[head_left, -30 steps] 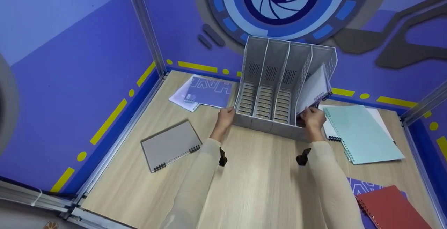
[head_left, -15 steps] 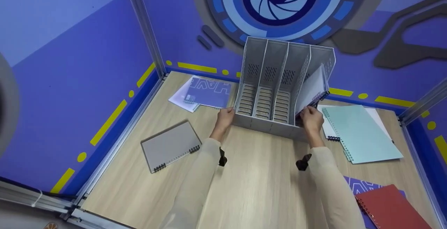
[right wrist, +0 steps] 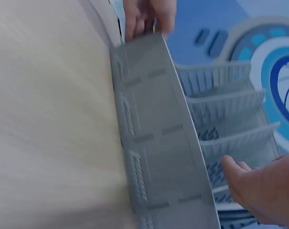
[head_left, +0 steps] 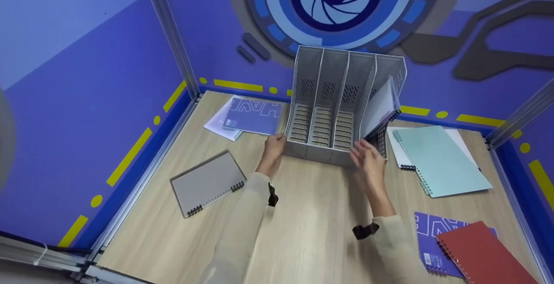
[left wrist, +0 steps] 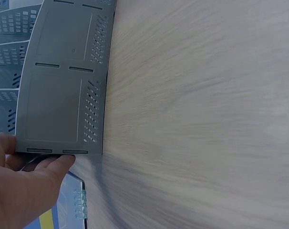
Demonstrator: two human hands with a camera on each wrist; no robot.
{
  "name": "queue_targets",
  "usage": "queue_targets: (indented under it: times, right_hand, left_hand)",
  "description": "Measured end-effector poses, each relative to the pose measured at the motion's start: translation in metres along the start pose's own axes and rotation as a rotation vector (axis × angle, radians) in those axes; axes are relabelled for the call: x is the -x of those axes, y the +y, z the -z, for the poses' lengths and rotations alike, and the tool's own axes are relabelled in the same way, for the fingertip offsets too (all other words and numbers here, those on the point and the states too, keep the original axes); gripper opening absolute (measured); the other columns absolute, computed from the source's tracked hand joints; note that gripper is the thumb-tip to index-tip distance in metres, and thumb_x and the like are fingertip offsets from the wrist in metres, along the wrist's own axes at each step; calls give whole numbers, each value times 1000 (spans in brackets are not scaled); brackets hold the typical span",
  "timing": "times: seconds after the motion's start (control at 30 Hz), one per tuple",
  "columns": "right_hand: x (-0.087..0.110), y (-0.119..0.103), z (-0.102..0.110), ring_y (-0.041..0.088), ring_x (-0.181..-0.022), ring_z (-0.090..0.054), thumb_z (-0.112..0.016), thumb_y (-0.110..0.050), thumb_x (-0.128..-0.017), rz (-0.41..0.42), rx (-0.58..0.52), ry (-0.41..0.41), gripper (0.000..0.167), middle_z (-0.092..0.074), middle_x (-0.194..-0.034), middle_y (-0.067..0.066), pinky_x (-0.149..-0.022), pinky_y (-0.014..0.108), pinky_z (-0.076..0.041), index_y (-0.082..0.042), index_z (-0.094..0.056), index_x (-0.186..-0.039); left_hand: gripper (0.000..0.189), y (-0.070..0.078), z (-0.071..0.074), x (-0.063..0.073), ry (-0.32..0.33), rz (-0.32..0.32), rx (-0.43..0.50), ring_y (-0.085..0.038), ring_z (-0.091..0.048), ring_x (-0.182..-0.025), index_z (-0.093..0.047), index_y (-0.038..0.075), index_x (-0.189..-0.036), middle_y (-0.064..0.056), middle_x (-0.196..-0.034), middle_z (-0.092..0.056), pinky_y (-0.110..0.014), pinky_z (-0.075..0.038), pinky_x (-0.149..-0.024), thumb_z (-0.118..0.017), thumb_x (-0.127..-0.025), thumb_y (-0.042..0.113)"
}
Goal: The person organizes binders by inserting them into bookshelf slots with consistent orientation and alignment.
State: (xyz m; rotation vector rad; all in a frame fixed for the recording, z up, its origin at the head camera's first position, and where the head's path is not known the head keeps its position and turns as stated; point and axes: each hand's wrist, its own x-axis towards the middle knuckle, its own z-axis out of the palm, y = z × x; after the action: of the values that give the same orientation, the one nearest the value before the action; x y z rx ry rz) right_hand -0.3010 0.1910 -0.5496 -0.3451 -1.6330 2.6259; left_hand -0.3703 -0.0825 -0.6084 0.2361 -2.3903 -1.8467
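Along the front of the rack (head_left: 318, 153), head view, the right hand (head_left: 368, 160) has just slid leftward and let go, notebooks (head_left: 377, 108) leaning unheld in the rack's rightmost compartment; that slot looks settled! Left wrist: the left hand (left wrist: 30, 191) pinches the rack's left front corner. Right wrist: the right hand hangs relaxed by the rack's front edge.

The file organizer (head_left: 318, 153) looks matt plastic, the tabletop (head_left: 311, 214) smooth, wood-grained.
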Motion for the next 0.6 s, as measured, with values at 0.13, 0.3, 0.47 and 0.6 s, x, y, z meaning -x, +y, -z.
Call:
queue_targets:
  times: [0.13,0.3,0.47,0.6]
  right_hand:
    - [19,21,-5,23,-119,-62,-25,-3,-109,27,55,-63,45,-39,-151,35,-112,41,-41,14,-33,-149]
    - [43,53,-11,27,-118,-63,-29,-1,-107,17,199,-152,42,-44,-146,37,-107,42,-45,16,-41,-144]
    - [63,85,-19,41,-123,-58,-33,1,-104,-13,332,-247,40,-52,-140,34,-105,45,-47,15,-48,-138]
    - [80,107,-24,43,-123,-59,-37,0,-103,-48,427,-338,39,-54,-138,32,-103,49,-48,13,-52,-137]
  left_hand:
    - [32,0,0,0,-5,-16,-19,-9,-28,-58,-49,8,-67,8,-60,-31,-24,-24,-54,-52,-100,8]
    - [36,-1,3,0,-34,-36,-46,-11,-31,-58,-46,8,-66,3,-61,-35,-25,-27,-56,-51,-101,9]
    - [36,-6,15,6,-157,-34,-42,-24,-62,-111,-62,-7,-127,-18,-118,-67,-32,-49,-94,-49,-108,20]
    - [51,-17,39,22,-257,-61,-103,-38,-53,-133,-43,-10,-146,-28,-141,-55,-45,-42,-110,-50,-108,22]
